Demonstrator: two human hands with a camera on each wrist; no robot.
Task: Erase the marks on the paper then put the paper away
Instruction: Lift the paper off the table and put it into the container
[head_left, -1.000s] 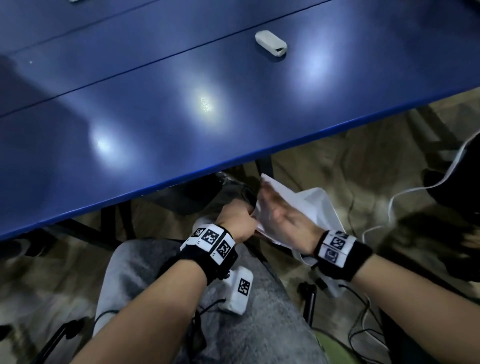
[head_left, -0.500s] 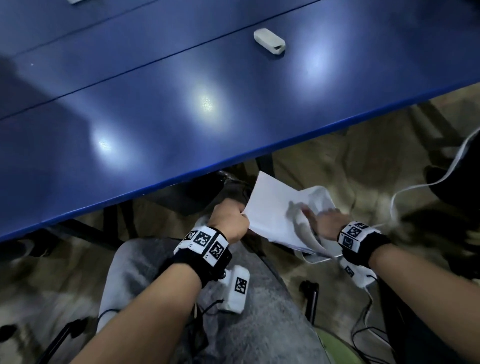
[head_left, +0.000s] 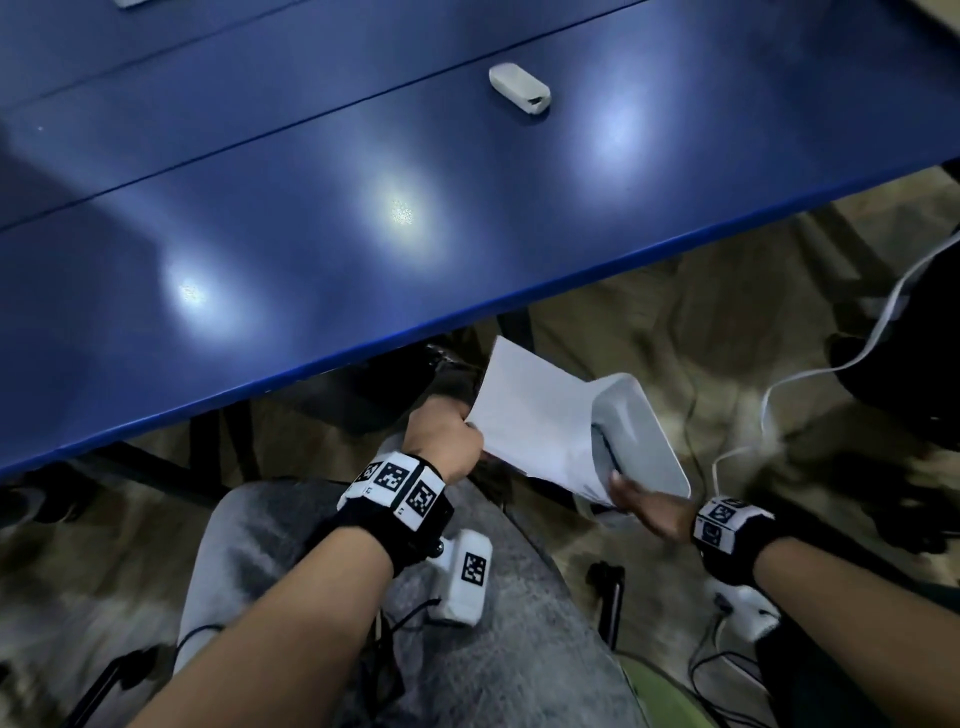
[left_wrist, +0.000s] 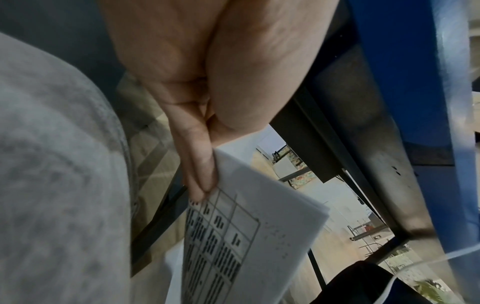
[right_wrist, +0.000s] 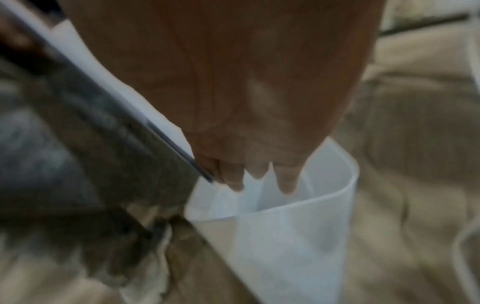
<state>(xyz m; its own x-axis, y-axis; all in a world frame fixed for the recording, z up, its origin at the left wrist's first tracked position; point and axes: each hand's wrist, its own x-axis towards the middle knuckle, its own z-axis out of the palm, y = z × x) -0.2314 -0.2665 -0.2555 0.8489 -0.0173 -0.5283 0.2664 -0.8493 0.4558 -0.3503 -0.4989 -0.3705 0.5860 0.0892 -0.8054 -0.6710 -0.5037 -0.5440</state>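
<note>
Since a moment ago your right hand (head_left: 652, 506) has slid back to the near corner of the folded white printed paper (head_left: 540, 421), gripping it beside the translucent plastic bin (head_left: 644, 436), while your left hand (head_left: 444, 434) pinches the opposite edge, steadying it below the blue table (head_left: 311, 208).

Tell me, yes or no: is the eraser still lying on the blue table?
Yes, the white eraser lies alone on the blue table, far from both hands, which are below the table edge.
</note>
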